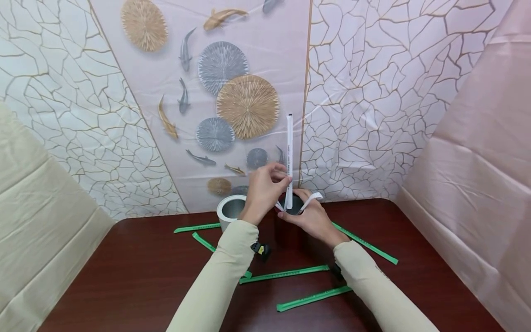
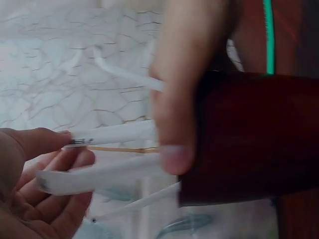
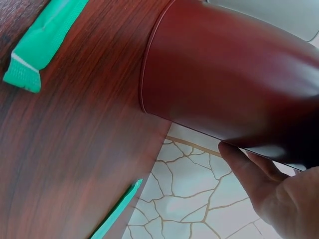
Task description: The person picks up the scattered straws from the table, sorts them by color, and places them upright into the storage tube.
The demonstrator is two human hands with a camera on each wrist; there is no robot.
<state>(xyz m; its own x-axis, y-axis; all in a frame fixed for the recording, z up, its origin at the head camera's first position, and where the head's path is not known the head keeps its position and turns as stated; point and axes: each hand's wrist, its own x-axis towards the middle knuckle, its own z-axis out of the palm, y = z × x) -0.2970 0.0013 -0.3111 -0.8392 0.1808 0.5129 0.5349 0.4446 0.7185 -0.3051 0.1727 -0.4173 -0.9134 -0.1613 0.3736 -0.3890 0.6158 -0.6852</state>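
Note:
Between thumb and fingers, my left hand (image 1: pixel 265 186) pinches a slim white stick packet (image 1: pixel 290 152) with dark print. The packet stands upright over the mouth of a dark red cylindrical container (image 3: pixel 224 74), its lower end inside. My right hand (image 1: pixel 314 219) holds that container around the rim, thumb toward me. In the left wrist view the thumb of the right hand (image 2: pixel 178 114) lies at the rim. Other white packets stick out of the mouth, one a bent packet (image 1: pixel 311 199) leaning right. The container's inside is mostly hidden.
A white round container (image 1: pixel 226 216) stands just left of the red one. Several green stick packets lie spread on the dark wooden table (image 1: pixel 124 272), including one green packet (image 1: pixel 314 298) in front and one green packet (image 1: pixel 369 244) at the right. Patterned cloth hangs behind.

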